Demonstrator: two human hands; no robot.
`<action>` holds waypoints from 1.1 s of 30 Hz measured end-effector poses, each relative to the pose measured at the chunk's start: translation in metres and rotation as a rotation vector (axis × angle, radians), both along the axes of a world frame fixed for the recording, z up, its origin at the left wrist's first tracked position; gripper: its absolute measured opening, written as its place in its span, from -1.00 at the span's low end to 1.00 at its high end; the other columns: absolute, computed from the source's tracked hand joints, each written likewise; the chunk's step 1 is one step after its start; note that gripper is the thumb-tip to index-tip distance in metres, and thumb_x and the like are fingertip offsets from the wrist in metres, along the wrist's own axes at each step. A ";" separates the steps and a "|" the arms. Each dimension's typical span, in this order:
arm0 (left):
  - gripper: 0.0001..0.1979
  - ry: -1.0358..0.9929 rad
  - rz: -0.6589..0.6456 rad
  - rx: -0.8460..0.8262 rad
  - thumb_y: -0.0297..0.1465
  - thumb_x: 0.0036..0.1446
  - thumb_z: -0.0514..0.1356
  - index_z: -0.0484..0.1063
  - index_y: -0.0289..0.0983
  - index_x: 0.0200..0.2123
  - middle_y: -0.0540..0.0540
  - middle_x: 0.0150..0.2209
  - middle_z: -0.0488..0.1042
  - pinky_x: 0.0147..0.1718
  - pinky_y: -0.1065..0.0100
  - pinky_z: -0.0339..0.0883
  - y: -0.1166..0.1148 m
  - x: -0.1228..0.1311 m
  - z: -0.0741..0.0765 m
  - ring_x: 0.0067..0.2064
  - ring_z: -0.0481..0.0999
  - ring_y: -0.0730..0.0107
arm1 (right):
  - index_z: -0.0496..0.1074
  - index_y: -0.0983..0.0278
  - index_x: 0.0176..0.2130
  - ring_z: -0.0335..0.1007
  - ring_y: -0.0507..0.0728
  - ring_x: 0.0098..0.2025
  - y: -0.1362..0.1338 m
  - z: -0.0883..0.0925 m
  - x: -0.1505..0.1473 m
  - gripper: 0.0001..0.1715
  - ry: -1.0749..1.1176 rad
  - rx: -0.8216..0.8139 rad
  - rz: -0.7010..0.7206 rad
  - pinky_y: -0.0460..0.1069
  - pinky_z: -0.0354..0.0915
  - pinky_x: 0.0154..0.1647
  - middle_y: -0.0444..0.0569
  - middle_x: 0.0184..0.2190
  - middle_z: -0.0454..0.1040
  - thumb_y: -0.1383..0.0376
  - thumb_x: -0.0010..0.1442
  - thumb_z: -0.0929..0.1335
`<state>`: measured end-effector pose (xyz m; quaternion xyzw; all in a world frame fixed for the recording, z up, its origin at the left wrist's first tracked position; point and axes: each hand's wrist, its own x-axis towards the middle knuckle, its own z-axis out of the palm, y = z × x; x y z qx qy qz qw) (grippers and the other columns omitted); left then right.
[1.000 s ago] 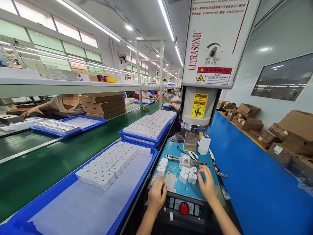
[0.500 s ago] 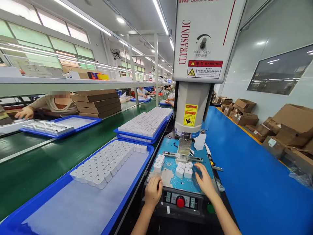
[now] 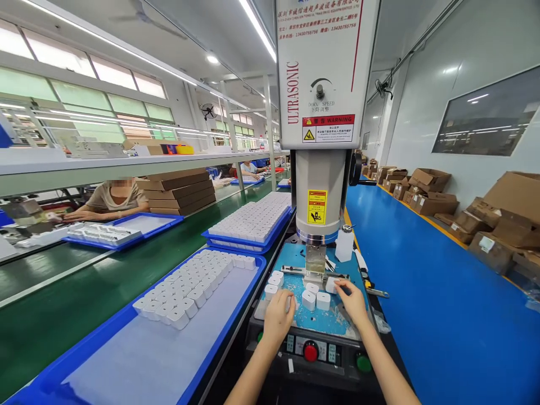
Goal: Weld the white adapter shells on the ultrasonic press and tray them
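An ultrasonic welder [image 3: 324, 73] stands over a light blue work plate [image 3: 320, 319], its horn [image 3: 315, 260] lowered onto the fixture. Several small white plastic cubes [image 3: 313, 297] lie on the plate. My right hand [image 3: 353, 304] pinches one white cube [image 3: 333, 284] just right of the fixture. My left hand [image 3: 278, 316] rests curled on the plate's left part, near two more cubes [image 3: 273, 284]; whether it holds anything is hidden.
A blue tray [image 3: 236, 315] with several white cubes lies left of the machine, another full blue tray [image 3: 253, 225] behind it. A red button [image 3: 311, 352] sits on the front panel. A white bottle [image 3: 344, 243] stands behind. A co-worker sits across the green belt. Cardboard boxes [image 3: 485, 219] line the right wall.
My view has shifted right. My right hand moved forward and took hold of a cube by the fixture. My left hand slid up from the panel edge onto the plate.
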<state>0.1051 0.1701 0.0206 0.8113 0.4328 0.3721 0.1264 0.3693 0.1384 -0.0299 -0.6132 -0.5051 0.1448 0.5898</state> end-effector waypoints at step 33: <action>-0.74 0.055 0.371 -0.297 -0.16 0.16 0.08 0.29 -0.23 -0.23 -0.13 -0.30 0.53 -0.35 0.36 0.20 -0.013 -0.014 0.030 -0.24 0.53 0.19 | 0.56 0.20 -0.30 0.51 0.25 -0.23 0.055 0.038 -0.007 -0.64 0.048 -0.009 -0.033 0.08 0.41 -0.26 0.07 -0.07 0.54 0.05 0.05 0.32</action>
